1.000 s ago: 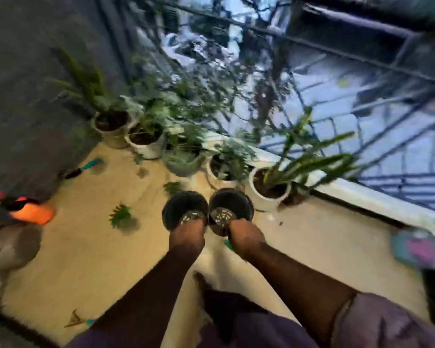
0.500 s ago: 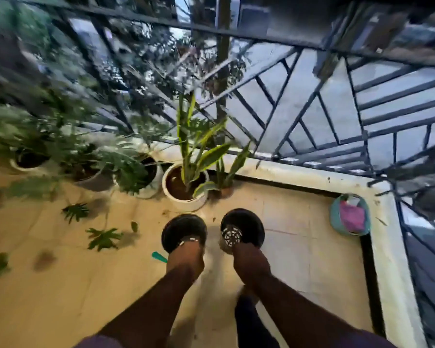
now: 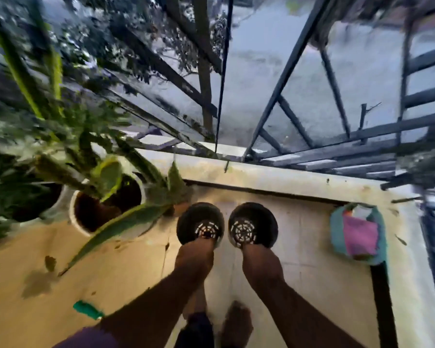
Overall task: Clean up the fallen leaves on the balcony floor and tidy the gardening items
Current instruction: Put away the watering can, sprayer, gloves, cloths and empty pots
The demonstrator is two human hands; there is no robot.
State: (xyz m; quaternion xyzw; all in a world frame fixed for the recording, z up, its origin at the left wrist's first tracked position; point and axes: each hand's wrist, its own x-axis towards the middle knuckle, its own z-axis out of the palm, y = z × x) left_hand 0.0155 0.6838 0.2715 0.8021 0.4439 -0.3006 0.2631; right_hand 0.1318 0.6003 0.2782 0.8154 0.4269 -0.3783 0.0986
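I hold two empty black plastic pots side by side above the tiled balcony floor (image 3: 307, 247). My left hand (image 3: 195, 257) grips the left black pot (image 3: 199, 222) by its near rim. My right hand (image 3: 260, 262) grips the right black pot (image 3: 255, 223) the same way. Both pots show their perforated bottoms. A dark leaf (image 3: 50, 262) lies on the floor at the left, near a damp stain. A green-handled tool (image 3: 88, 309) lies on the floor by my left forearm.
A white pot with a long-leaved plant (image 3: 96, 212) stands left of the black pots, more potted plants beyond it. A teal bag with pink contents (image 3: 358, 234) sits in the right corner. The low white ledge (image 3: 274, 177) and metal railing (image 3: 286, 79) border the floor ahead.
My view has swung right and moved closer to the ledge. The plants and scattered leaves slid off to the left, and the teal bag came nearer. Both hands still hold the pots.
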